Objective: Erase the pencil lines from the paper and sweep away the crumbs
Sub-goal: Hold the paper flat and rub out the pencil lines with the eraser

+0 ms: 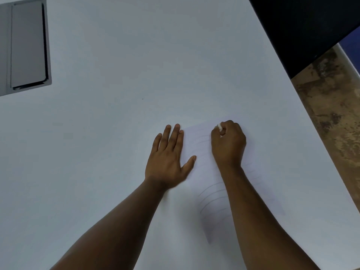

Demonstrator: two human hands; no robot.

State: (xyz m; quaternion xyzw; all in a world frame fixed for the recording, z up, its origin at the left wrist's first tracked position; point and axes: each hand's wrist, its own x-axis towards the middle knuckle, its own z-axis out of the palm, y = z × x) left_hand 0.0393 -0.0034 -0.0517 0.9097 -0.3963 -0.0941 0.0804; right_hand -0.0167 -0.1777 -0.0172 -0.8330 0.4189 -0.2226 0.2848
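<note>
Here's the paper (202, 172), a white sheet lying flat on the pale table (97, 152), just in front of me and a touch to my right. It's nearly the same shade as the tabletop, so its edges are hard to trace. Faint curved pencil lines (213, 199) run across its near part, between my forearms, with more pale strokes higher up between my hands.

My left hand (167, 158) lies flat, palm down, right at the sheet's left edge. Fingers straight and close together, pointing away from me, thumb spread out to the side and lying on the paper. Nothing is gripped there; it's just pressing down.

My right hand (228, 143) is curled into a loose fist over the far part of the sheet. The fingers are closed tight around a small white eraser (219, 127), only a little nub of it peeking out at the top of the fist by the thumb. I can't tell whether the eraser is actually touching the paper from here.

Any crumbs are too small to make out.

Far off at the top left, a grey rectangular panel (25, 45) sits in the table. Beyond the table's right edge, mottled brown floor (331, 117).
</note>
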